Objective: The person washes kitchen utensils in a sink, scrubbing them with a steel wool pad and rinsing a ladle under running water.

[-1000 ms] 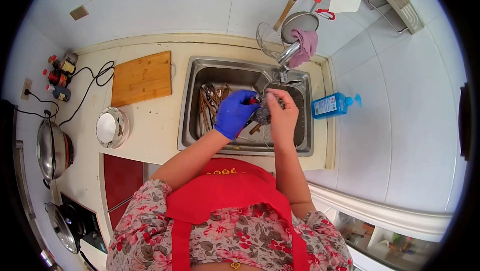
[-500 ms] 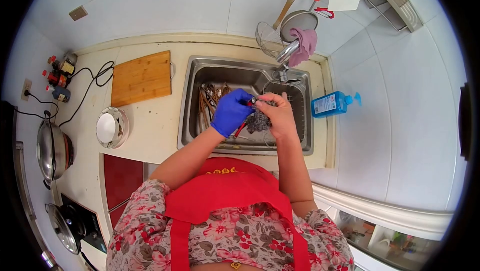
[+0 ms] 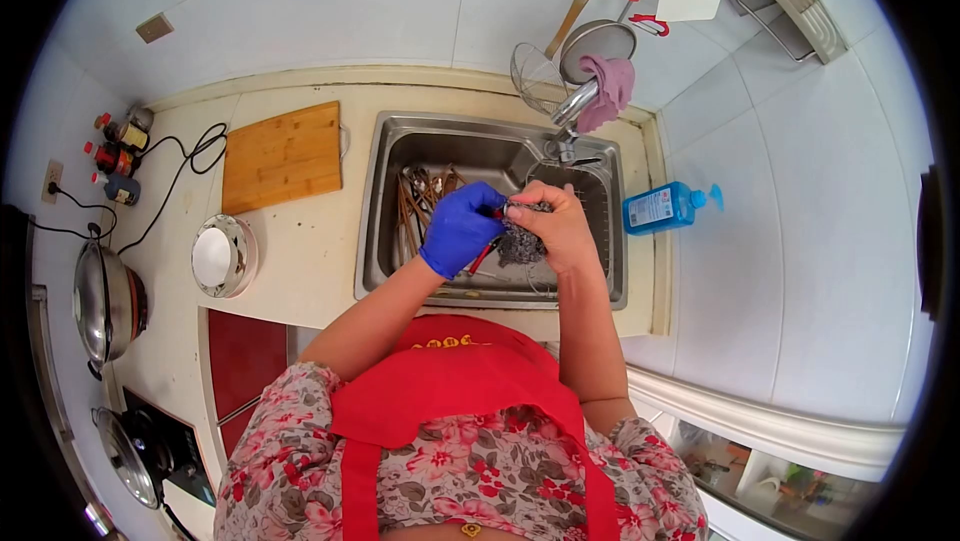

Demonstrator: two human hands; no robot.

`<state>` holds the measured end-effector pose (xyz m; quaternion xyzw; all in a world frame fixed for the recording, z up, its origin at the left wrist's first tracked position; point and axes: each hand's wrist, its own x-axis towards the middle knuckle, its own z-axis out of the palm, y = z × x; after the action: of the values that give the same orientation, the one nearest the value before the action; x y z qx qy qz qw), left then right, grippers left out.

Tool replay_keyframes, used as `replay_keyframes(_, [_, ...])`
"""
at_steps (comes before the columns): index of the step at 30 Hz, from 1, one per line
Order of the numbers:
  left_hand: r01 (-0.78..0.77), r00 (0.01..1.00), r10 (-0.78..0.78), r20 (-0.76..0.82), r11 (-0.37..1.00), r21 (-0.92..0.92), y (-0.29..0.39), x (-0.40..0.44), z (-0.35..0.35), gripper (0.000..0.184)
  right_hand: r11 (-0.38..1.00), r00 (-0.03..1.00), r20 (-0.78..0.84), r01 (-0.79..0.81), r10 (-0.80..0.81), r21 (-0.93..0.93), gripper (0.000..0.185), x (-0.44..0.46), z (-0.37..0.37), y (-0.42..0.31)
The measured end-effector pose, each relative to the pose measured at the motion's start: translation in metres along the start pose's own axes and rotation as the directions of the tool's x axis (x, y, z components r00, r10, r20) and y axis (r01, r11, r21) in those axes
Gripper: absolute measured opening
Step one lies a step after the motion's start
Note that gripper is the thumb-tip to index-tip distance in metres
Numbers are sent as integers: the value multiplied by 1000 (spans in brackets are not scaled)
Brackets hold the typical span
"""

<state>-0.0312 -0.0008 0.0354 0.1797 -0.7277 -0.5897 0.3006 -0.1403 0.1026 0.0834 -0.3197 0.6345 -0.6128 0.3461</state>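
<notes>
1. Starting wide, with the cream bench (image 3: 300, 241): fitted along the wall, cut out for a basin, a level resting place for things kept out of the splash, presumably.

2. In to the steel sink (image 3: 470, 146), set into that bench, directly below the work; a likely choice for catching drips and loose grit.

3. Over to the wooden cutting board (image 3: 282, 156), flat on the bench to the sink's left, well apart from the action, perhaps for dryness.

4. Back inside the sink, to the chopsticks (image 3: 404, 216) and spoons (image 3: 418, 178), heaped at the left, seemingly to leave working room on the right.

5. On to the right hand (image 3: 562, 228), bare, fingers clamped on a grey scrubber (image 3: 522, 244), thumb toward the left, probably for finer pressure.

6. Just beside it, the left hand (image 3: 462, 231), blue-gloved against wet or scratches, perhaps; fingers curled together on a slim red item (image 3: 480, 259).

7. Right of the sink, near its edge, the blue pump bottle (image 3: 655, 211), handy for reaching, by the look of it.

8. Down to the scrubber itself: bunched up above the sink, probably for firmness.

9. Smallest, the slim red item: mostly hidden by the glove, slanting out below, over the sink. Contact with the scrubber? Cannot tell behind those fingers.
</notes>
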Motion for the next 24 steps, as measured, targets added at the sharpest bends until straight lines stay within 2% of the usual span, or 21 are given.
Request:
replay_keyframes(2, [-133,990,138,-25,980,149,-6,1,0,19,1000,1000,4,-6,6,-11,10,-1,4,0])
replay_keyframes(3, [-132,990,138,-27,979,152,-10,0,-1,19,951,989,-40,122,-139,-282,11,-2,11,-2])
replay_keyframes(4, [-154,985,167,-44,963,224,-13,-1,0,19,815,956,-47,219,-288,-537,11,-3,15,-3])
replay_keyframes(6, [-179,978,202,-51,940,289,-13,-1,0,18,845,958,-65,212,-278,-491,11,-4,16,-2])
replay_keyframes(8, [-188,980,195,-28,969,161,-5,-1,-2,16,873,962,-74,205,-263,-443,12,-4,11,-3])
replay_keyframes(9, [-185,981,193,-30,969,163,1,-2,-4,16,970,992,-56,101,-116,-220,12,-5,3,-4])
replay_keyframes(11, [-55,998,55,9,998,13,11,-3,-3,15,1000,1000,0,-27,27,10,13,-4,1,-5])
replay_keyframes(14, [-71,997,74,-27,992,101,-8,-1,0,15,982,998,-49,35,-45,-187,12,-4,8,-6])
replay_keyframes(15, [-72,997,75,-26,992,100,-11,-2,1,15,917,983,-69,132,-170,-377,11,-5,13,-5])
replay_keyframes(16, [-125,990,134,-33,973,195,-15,-2,1,16,806,953,-64,213,-295,-552,11,-5,15,-4])
replay_keyframes(17, [-177,980,194,-33,941,289,-18,-2,0,16,807,953,-65,214,-297,-550,11,-6,16,-3])
replay_keyframes(20, [-142,988,153,-33,966,214,-15,0,-2,16,831,952,-77,217,-296,-512,11,-9,16,-4])
replay_keyframes(21, [-140,988,152,-38,967,215,-14,-1,-2,16,972,979,-180,56,-99,-230,12,-11,15,-6])
replay_keyframes(23, [43,998,-47,-42,995,-92,-10,1,-2,17,991,971,-209,-104,119,81,14,-10,9,-3])
replay_keyframes(24, [42,998,-47,-46,995,-92,-7,1,-4,17,970,964,-209,-117,162,212,15,-8,1,8])
